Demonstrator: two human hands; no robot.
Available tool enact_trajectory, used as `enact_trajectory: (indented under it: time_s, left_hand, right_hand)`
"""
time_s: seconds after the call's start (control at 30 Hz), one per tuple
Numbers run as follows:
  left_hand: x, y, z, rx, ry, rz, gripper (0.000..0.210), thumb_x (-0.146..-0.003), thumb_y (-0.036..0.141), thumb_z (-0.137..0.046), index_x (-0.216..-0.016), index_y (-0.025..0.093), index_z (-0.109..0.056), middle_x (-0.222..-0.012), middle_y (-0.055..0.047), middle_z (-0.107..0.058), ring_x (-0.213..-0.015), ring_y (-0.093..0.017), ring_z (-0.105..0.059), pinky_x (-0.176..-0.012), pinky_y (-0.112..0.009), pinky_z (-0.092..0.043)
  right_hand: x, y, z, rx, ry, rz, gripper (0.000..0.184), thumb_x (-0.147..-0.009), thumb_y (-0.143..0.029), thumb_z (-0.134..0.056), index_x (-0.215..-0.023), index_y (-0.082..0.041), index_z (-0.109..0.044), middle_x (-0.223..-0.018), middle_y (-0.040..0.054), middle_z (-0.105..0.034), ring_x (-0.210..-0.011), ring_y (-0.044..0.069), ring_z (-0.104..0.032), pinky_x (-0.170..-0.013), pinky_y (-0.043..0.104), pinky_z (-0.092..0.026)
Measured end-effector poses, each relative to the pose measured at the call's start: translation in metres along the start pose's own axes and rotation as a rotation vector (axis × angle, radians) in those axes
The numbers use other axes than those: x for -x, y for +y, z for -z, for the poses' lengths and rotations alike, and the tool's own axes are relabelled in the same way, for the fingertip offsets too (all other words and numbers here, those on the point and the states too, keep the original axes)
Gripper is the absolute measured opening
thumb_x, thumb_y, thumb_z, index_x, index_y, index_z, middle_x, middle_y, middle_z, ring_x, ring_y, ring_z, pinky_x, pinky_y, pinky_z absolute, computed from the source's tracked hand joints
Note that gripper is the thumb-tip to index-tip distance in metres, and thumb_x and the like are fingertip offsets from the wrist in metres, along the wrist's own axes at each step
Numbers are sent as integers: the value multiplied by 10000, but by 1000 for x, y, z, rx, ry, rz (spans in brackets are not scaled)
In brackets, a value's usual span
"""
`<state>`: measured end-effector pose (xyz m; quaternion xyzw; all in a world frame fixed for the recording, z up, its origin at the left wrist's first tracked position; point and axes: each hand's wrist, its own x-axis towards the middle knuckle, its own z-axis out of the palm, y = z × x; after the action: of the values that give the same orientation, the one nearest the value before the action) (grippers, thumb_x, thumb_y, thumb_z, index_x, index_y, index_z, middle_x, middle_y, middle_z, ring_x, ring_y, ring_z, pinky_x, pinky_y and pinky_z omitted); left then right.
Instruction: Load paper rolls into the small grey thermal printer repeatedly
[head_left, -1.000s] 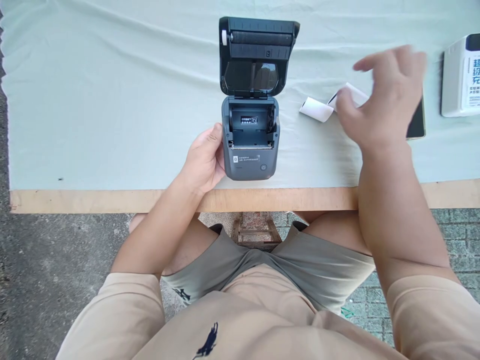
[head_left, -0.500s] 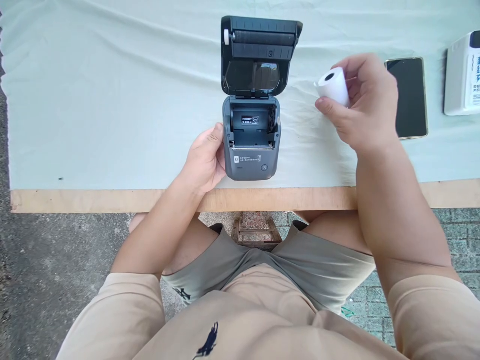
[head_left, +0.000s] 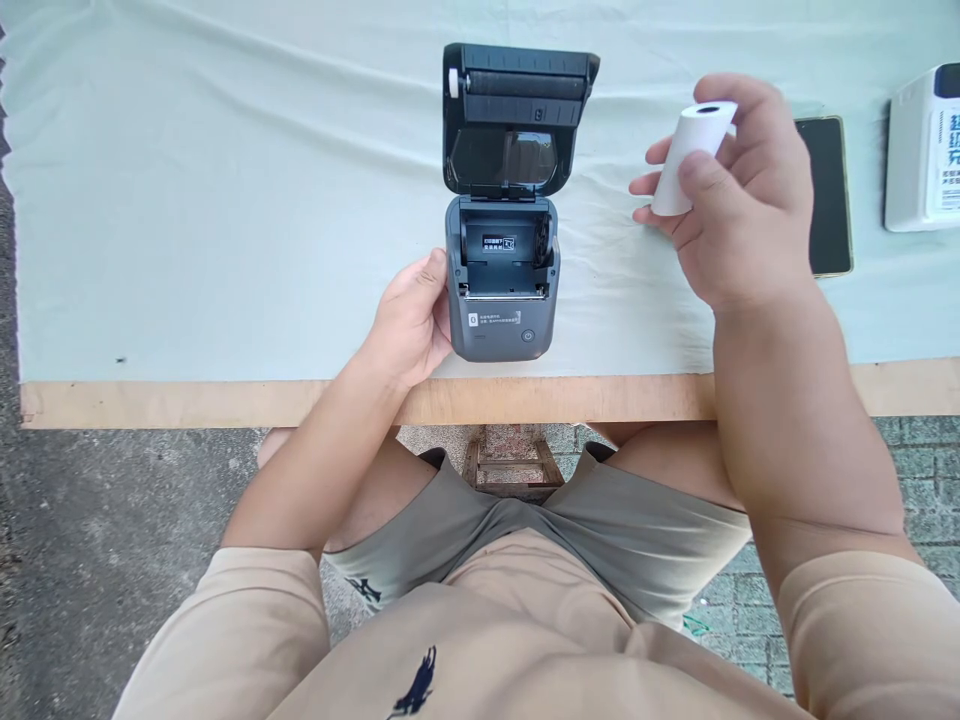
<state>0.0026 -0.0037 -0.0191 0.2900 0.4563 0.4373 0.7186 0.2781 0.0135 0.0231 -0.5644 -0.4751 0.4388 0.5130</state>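
Observation:
A dark grey portable label printer (head_left: 501,335) stands near the table's front edge with its lid (head_left: 517,110) swung up and back. Its paper bay (head_left: 501,262) shows a small printed label and no roll inside. My left hand (head_left: 415,318) grips the printer's left side, thumb along the edge and the other fingers partly hidden behind it. To the right of the lid, my right hand (head_left: 739,190) holds a white paper roll (head_left: 688,165) above the cloth, between thumb and fingers. The roll is tilted, its dark core hole facing up at the top.
A dark-screened phone (head_left: 831,200) lies partly behind my right hand. Farther right stands a white box-shaped device (head_left: 911,150) with a printed label. Pale green cloth (head_left: 225,200) covers the table, whose bare wooden edge (head_left: 225,403) runs along the front.
My right hand has turned the paper roll, so its side now faces me and its hole points up. The hand has moved slightly up and right. The left hand stays on the printer.

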Motion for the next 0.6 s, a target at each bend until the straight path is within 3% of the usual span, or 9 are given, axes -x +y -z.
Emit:
enact_trajectory:
  time_s: [0.1,0.2,0.37,0.5,0.6]
  left_hand:
    - [-1,-1,2,-6,-14,-2,310,-1112,386,-528,-1051,203,-770,-1105,-31,-858,-1319,-240,-762,-1073,-362,-683]
    - [-1,-2,3,0,-21,-17,306,-1108,394,-539,-1068,201,-774,-1131,-37,-856,-1312,-245,-767,-1084,-375,-681]
    - [-2,-3,3,-8,-21,-5,295,-1093,412,-576,-1031,198,-769,-1081,-39,-855,-1286,-253,-782,-1072,-383,-689]
    - [-2,-3,4,6,-15,0,284,-1099,387,-565,-1014,203,-765,-1048,-25,-857,-1265,-240,-791,-1032,-361,-704]
    - [-2,-3,4,18,-19,3,287,-1105,371,-551,-1018,204,-767,-1034,-19,-860,-1243,-227,-800,-1009,-340,-711]
  right_hand:
    - [-5,-5,1,-145,49,-169,537,-586,-294,-769,-1098,-344,-616,-966,9,-669,-873,229,-648,-725,383,-523]
    - [-10,-4,5,-181,50,-253,508,-602,-434,-788,-1062,-319,-603,-1019,51,-626,-837,219,-559,-671,371,-460]
    - [-16,7,6,-73,145,-248,616,-460,-248,-730,-1016,-343,-483,-924,4,-551,-699,177,-440,-609,359,-322]
    - [-13,6,1,-92,169,-230,527,-440,-217,-559,-947,-323,-460,-889,14,-599,-671,187,-504,-579,363,-319]
    - [-9,2,-1,-131,140,-209,468,-474,-209,-561,-928,-311,-507,-893,31,-596,-674,198,-537,-568,363,-349]
